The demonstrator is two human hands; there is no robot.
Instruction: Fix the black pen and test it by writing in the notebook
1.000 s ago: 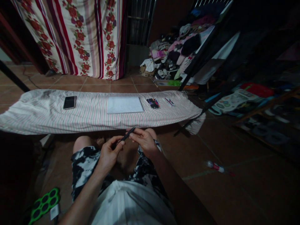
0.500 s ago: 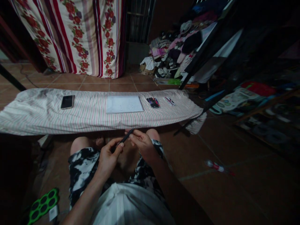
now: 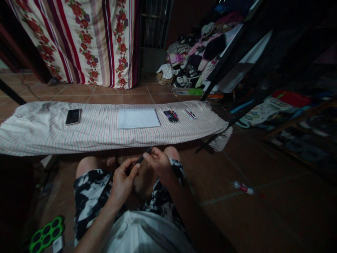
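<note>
A dark pen slants up to the right between my hands, above my knees. My left hand is closed round its lower end, the thumb pressed along it. At the upper part, my right hand pinches the pen between thumb and fingers, with the tip showing just beyond. In front of me, a spiral notebook lies open on the striped cloth. Several pens are grouped right of the notebook, and a small group of white and dark pens lies further right.
A phone rests on the cloth at the left. A bottle lies on the tiled floor to my right. A green-framed object is at lower left. Behind the cloth hang a floral curtain and a heap of clothes.
My right hand has shifted slightly along the pen, its fingers now closer round the upper part. My left hand keeps its hold. The view has moved a little.
</note>
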